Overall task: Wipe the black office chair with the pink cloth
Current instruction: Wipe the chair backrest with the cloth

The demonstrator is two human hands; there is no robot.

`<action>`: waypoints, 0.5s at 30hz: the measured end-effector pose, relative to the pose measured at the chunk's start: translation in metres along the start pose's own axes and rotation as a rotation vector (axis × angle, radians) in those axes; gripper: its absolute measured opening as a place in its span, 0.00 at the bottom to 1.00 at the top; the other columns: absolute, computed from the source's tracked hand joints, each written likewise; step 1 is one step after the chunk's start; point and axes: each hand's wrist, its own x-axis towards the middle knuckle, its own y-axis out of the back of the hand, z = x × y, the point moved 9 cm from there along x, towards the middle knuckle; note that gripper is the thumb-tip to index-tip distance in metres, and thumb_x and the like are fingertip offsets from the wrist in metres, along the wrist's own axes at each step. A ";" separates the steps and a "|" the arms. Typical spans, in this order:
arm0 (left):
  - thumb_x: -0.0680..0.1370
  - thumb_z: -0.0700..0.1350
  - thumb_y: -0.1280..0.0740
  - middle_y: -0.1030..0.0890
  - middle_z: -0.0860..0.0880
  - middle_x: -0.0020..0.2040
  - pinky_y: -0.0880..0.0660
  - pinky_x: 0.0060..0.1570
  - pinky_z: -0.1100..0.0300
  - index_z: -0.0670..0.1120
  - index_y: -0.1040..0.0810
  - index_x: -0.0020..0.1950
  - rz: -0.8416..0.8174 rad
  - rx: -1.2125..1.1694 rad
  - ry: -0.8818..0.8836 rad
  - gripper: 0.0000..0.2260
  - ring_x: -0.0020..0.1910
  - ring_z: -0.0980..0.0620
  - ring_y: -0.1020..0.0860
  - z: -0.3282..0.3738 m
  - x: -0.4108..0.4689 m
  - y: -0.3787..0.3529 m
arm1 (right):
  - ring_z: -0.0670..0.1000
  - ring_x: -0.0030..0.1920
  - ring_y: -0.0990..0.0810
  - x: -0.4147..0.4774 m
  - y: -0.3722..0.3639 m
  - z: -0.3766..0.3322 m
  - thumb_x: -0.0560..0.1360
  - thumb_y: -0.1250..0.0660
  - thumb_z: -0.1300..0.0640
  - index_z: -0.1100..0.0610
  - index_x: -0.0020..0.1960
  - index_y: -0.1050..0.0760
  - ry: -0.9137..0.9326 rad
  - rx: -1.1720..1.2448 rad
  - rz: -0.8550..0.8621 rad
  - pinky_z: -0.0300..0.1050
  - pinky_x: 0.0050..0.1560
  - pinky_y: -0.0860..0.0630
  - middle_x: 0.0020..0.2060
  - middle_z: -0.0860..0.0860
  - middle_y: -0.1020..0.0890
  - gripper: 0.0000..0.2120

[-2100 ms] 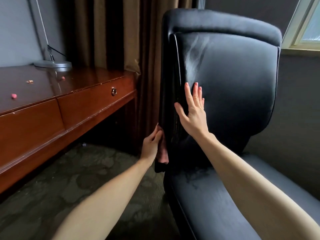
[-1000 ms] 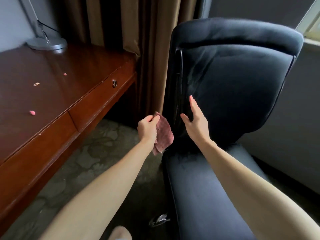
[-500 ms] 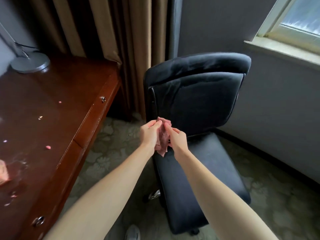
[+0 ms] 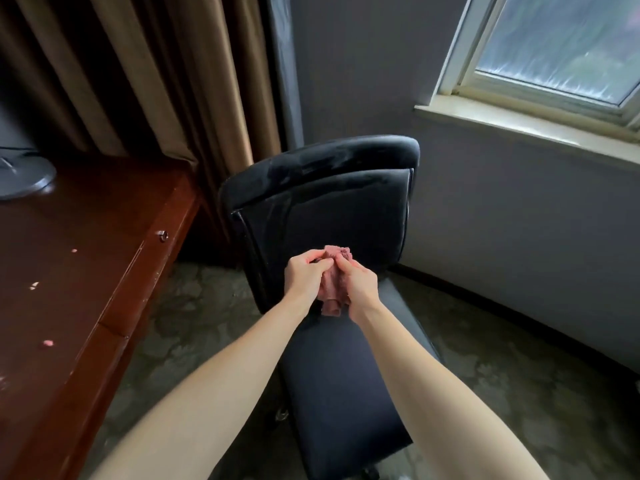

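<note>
The black office chair (image 4: 346, 216) stands in front of me, its backrest streaked with faint wipe marks and its seat (image 4: 343, 386) below my forearms. A bunched pink cloth (image 4: 334, 284) hangs between my hands, above the back of the seat. My left hand (image 4: 306, 275) grips the cloth from the left with curled fingers. My right hand (image 4: 360, 285) grips it from the right. Neither hand touches the chair.
A wooden desk (image 4: 79, 271) with a drawer knob (image 4: 161, 234) and small pink crumbs (image 4: 47, 343) runs along the left; a lamp base (image 4: 20, 178) sits at its far end. Brown curtains (image 4: 166, 81) hang behind. A window (image 4: 561, 46) is at upper right. Patterned carpet (image 4: 194, 320) surrounds the chair.
I have stood back from the chair, so it looks smaller. My right hand left the backrest and joined my left on the cloth; both now bunch it above the seat.
</note>
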 end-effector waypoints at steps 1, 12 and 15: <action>0.75 0.44 0.29 0.14 0.52 0.45 0.18 0.51 0.47 0.53 0.15 0.52 0.027 0.040 -0.016 0.08 0.48 0.50 0.16 0.005 0.000 -0.010 | 0.55 0.42 0.14 0.004 0.009 -0.008 0.78 0.32 0.59 0.56 0.47 0.16 0.008 0.000 -0.008 0.54 0.46 0.17 0.42 0.55 0.14 0.06; 0.73 0.58 0.28 0.17 0.50 0.38 0.17 0.38 0.53 0.59 0.21 0.53 0.198 0.432 -0.012 0.10 0.31 0.50 0.17 0.048 -0.014 -0.100 | 0.59 0.48 0.17 0.033 0.095 -0.080 0.76 0.31 0.58 0.63 0.50 0.17 -0.015 -0.016 -0.149 0.54 0.51 0.19 0.52 0.61 0.16 0.09; 0.74 0.57 0.29 0.17 0.52 0.36 0.17 0.40 0.52 0.58 0.20 0.47 0.202 0.457 -0.029 0.05 0.32 0.50 0.17 0.056 -0.008 -0.110 | 0.63 0.55 0.18 0.039 0.096 -0.088 0.72 0.28 0.57 0.63 0.49 0.17 -0.029 0.020 -0.188 0.63 0.61 0.24 0.52 0.61 0.16 0.10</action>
